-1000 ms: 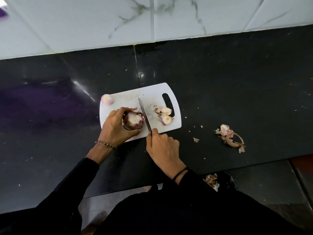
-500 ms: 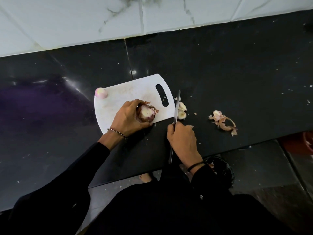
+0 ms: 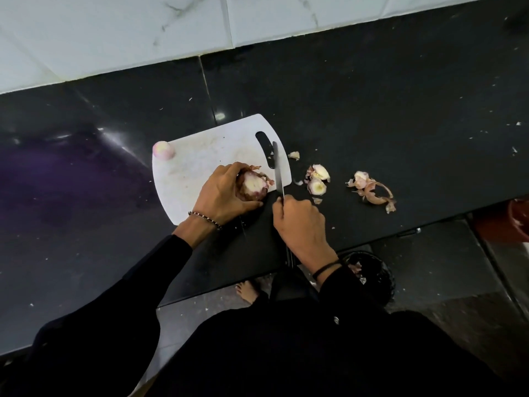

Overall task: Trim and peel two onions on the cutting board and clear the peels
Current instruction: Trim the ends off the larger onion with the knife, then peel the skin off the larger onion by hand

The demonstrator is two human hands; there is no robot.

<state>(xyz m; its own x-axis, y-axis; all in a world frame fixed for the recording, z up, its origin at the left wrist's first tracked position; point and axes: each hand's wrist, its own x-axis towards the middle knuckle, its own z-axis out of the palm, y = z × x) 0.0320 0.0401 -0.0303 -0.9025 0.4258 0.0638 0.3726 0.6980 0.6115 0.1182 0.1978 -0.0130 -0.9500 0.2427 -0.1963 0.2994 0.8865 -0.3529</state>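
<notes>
Onion 1 (image 3: 253,189), end trimmed and part-skinned, sits in my left hand (image 3: 223,196), fingers curled round it, over the near right part of the cutting board (image 3: 200,156). My right hand (image 3: 299,222) grips the knife (image 3: 277,167) just right of that hold; the blade lies across the board's right edge. Onion 2 (image 3: 163,150), peeled, rests beyond and left of my left hand at the board's corner. 2 cut ends (image 3: 317,180) and loose peels (image 3: 372,190) lie on the counter (image 3: 400,110) right of the blade.
</notes>
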